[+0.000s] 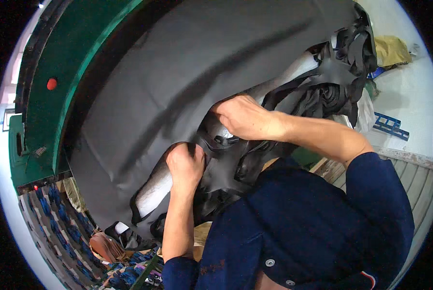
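Note:
A large dark grey sheet [149,82] with a smooth, leather-like face spreads before me. Its near edge is ragged, and a whitish underside shows where it folds back. My left hand [185,166] is closed on this edge near the middle, fingertips hidden under the material. Farther right, my right hand [243,116] also grips the edge, its fingers curled in and partly out of sight. Between and below the hands hang black cut strips [221,166], bunched against my dark blue shirt [293,222]. More tangled black strips [332,92] are heaped at the right end.
A green machine frame [47,116] with a red button [51,84] curves along the left. Lower left are a brown bag [106,247] and patterned fabric [57,227]. To the right lie a yellowish sack [392,50], a blue plastic piece [391,125] and grey slats [414,181].

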Action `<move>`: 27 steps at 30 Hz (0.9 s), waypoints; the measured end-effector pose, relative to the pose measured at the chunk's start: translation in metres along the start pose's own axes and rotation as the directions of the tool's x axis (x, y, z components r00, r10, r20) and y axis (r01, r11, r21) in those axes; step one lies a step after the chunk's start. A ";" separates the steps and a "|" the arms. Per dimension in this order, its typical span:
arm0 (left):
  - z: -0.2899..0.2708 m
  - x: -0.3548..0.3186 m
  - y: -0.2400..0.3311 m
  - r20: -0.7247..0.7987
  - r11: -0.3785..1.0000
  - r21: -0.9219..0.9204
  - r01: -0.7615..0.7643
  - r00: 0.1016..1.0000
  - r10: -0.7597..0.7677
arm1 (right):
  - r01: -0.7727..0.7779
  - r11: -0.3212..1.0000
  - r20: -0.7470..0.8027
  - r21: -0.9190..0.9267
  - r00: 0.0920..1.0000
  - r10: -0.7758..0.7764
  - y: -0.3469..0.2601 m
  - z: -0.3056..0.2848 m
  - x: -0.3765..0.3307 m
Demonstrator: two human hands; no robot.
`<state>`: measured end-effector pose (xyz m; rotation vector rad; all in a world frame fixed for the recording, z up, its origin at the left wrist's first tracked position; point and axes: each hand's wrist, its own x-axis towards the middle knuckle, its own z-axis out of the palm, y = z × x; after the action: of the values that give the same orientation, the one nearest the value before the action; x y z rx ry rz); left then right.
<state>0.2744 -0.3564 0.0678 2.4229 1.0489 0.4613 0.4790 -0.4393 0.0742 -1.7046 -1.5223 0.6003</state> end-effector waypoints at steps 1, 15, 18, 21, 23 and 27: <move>0.001 0.001 0.001 0.006 0.991 0.092 -0.094 0.996 0.094 | 0.045 0.992 0.085 -0.115 0.996 -0.035 -0.001 -0.005 0.001; -0.020 0.033 0.007 -0.196 0.960 -0.264 0.095 0.969 -0.150 | 0.264 0.934 0.280 -0.241 0.940 -0.194 0.017 -0.022 0.038; -0.018 0.032 0.012 -0.282 0.976 -0.216 -0.003 0.958 -0.059 | 0.279 0.934 0.143 -0.224 0.957 -0.251 0.013 -0.023 0.036; -0.011 0.031 0.004 -0.345 0.976 -0.210 -0.061 0.938 -0.015 | 0.241 0.966 -0.005 -0.090 0.970 -0.242 0.010 -0.016 0.028; -0.011 0.030 0.006 -0.288 0.975 -0.221 0.021 0.954 -0.085 | 0.215 0.973 -0.014 -0.083 0.976 -0.216 0.009 -0.014 0.026; -0.012 0.027 0.010 -0.278 0.981 -0.192 0.029 0.957 -0.083 | 0.205 0.978 -0.147 -0.034 0.967 -0.207 0.012 0.000 0.023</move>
<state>0.2923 -0.3395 0.0864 2.1978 1.1324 0.8702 0.4907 -0.4167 0.0678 -1.5430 -1.5749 0.3430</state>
